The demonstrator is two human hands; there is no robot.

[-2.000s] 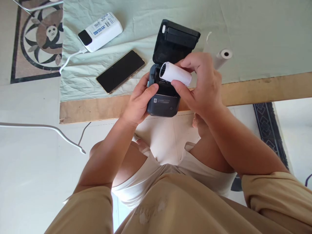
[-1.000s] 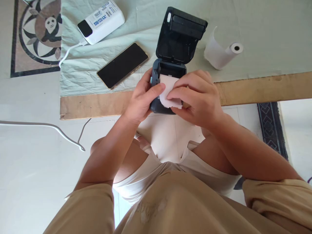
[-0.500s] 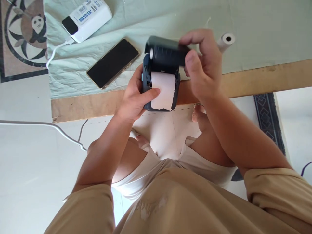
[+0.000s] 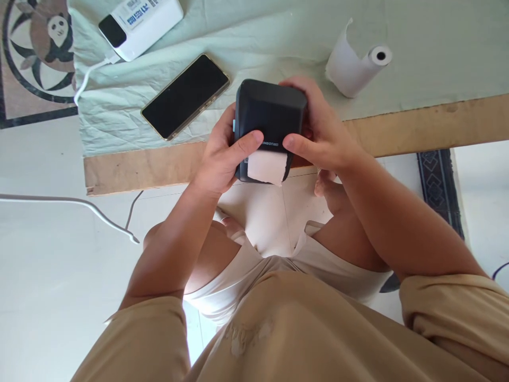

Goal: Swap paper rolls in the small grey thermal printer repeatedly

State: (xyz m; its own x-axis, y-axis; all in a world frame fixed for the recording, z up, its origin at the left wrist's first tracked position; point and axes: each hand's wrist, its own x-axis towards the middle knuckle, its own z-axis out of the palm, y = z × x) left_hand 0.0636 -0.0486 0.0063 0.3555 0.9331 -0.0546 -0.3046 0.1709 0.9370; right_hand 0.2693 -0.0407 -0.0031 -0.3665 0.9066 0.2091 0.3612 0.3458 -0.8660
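Note:
A dark label printer (image 4: pixel 271 111) is held between both hands over the table's front edge, its cover lying down over the body. My left hand (image 4: pixel 226 154) wraps round its left side, thumb on the cover's lower left. On the other side my right hand (image 4: pixel 320 124) grips the printer, its thumb on the cover's lower right and its fingers hidden behind. A strip of white paper (image 4: pixel 267 166) with a torn end sticks out below the cover. To the right, a loose roll of white paper (image 4: pixel 352 71) lies partly unrolled on the cloth.
A black-screened phone (image 4: pixel 186 96) lies left of the printer on the green cloth (image 4: pixel 270 32). Behind it is a white power bank (image 4: pixel 149 26) with a white cable (image 4: pixel 85 85). The table's wooden edge (image 4: pixel 151 168) runs along the front.
The printer's cover has swung down from raised to closed over the paper. My right hand has moved down and left onto the printer's side, uncovering the loose roll.

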